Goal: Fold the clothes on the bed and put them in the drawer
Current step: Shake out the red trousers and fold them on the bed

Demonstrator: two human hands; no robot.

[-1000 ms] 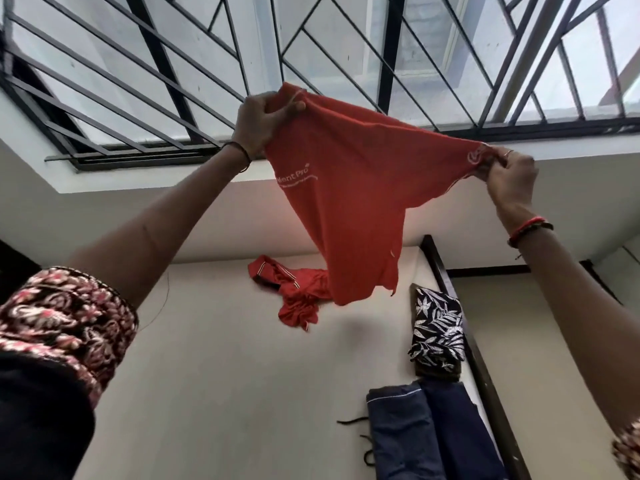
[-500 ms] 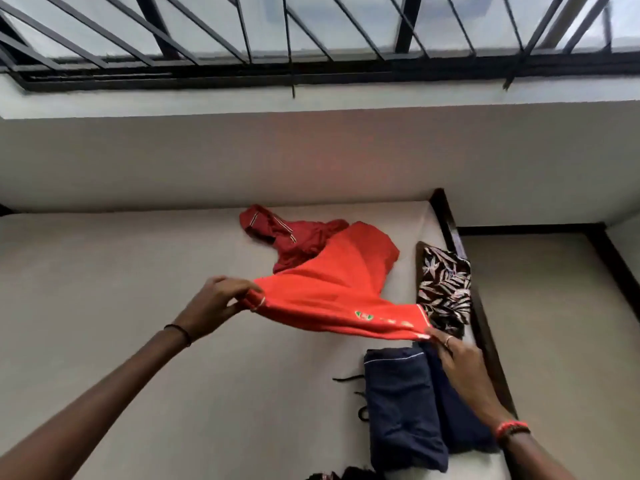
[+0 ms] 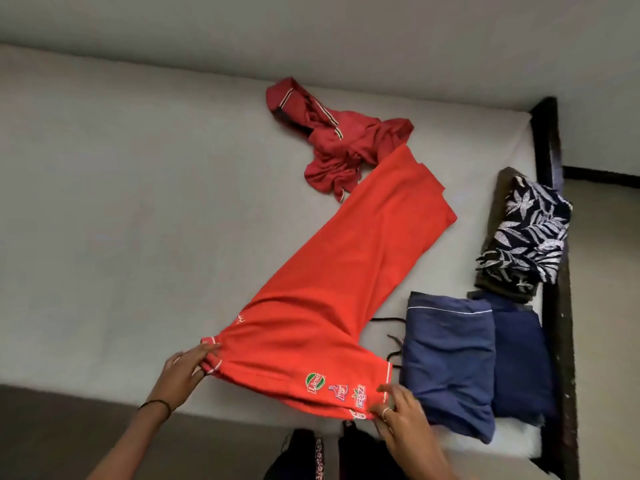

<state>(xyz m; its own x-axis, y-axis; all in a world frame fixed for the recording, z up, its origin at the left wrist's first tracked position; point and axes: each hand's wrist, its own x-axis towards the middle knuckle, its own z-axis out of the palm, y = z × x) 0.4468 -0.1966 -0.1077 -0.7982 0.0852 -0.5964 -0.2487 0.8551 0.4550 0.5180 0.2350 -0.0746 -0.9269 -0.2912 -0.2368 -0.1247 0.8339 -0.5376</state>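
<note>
An orange-red shirt (image 3: 339,282) with small logo patches lies folded lengthwise, stretched diagonally across the grey bed (image 3: 138,209). My left hand (image 3: 185,370) pinches its near-left sleeve cuff. My right hand (image 3: 398,415) pinches the near-right corner by the logos. A crumpled darker red garment (image 3: 332,136) lies beyond the shirt's far end. No drawer is in view.
Folded navy clothes (image 3: 450,362) with a loose black drawstring sit right of the shirt. A folded leaf-print garment (image 3: 526,233) lies behind them at the bed's dark frame edge (image 3: 554,306). A wall runs along the far side. Dark clothing shows at the bottom edge.
The shirt was held up in the air against the window, then lowered. It now lies flat on the bed with both hands still at its near corners; the view has tilted down.
</note>
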